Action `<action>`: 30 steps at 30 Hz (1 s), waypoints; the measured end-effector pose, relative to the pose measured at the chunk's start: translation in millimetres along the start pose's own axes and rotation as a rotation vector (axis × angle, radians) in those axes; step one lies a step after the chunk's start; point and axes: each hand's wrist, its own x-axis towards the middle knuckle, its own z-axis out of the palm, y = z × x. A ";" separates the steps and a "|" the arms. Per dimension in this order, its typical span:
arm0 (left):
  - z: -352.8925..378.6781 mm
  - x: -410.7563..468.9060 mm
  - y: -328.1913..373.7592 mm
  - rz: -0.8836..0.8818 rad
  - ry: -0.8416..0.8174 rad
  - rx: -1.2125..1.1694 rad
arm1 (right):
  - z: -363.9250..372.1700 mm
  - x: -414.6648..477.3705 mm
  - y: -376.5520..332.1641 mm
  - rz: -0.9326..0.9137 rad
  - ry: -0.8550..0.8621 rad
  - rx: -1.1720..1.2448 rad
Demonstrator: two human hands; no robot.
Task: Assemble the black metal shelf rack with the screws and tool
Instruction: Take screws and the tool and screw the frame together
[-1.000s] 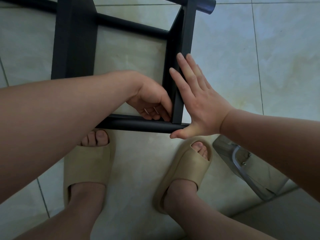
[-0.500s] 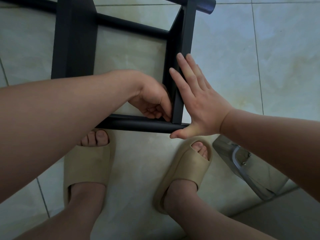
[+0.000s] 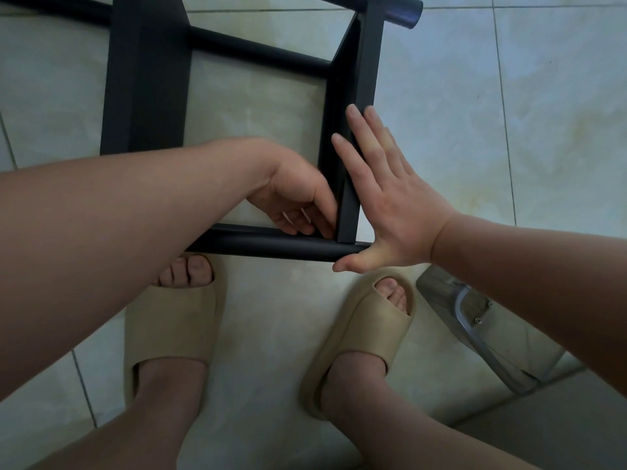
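The black metal shelf rack [image 3: 364,72] lies on the tiled floor in front of my feet, a flat side bar meeting a round tube [image 3: 271,245] at the near right corner. My left hand [image 3: 298,201] reaches inside the frame at that corner, fingers curled round a small thin metal tool [image 3: 305,212] that is mostly hidden. On the outer face of the side bar, my right hand [image 3: 393,205] presses flat with straight fingers, its thumb against the tube's end. No screw is visible.
My feet in beige slippers [image 3: 169,320] stand just below the rack. A shiny chrome furniture base [image 3: 475,327] sits at the right, under my right forearm. A wide black rack panel [image 3: 146,72] lies at the upper left.
My left hand has twisted at the corner joint, hiding its fingers and the thin metal piece, then showing them again. My right hand and the rack have not moved.
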 end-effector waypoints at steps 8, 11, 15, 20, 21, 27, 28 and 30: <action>2.7 3.9 2.2 0.023 0.035 0.002 | 0.3 0.1 -0.1 0.001 -0.001 0.011; 3.0 3.0 3.0 0.032 0.036 -0.003 | 0.4 -0.1 0.2 -0.001 0.002 0.011; 3.6 2.6 2.5 0.039 0.030 -0.014 | 1.0 -0.1 0.0 -0.005 0.005 0.009; 3.2 2.6 1.2 0.050 0.017 -0.024 | 0.2 -0.2 0.2 -0.005 0.007 0.012; 3.2 2.5 0.9 0.052 0.015 -0.026 | 0.1 -0.3 0.3 -0.005 0.005 0.011; 0.9 0.4 1.2 0.030 0.005 -0.005 | -0.4 -0.2 0.1 -0.002 0.002 0.012; 0.4 0.2 1.3 0.017 0.008 -0.001 | -0.3 -0.2 0.1 -0.002 0.003 0.010; 0.3 0.3 0.8 -0.004 0.017 0.019 | -0.2 -0.2 0.1 -0.003 0.003 0.006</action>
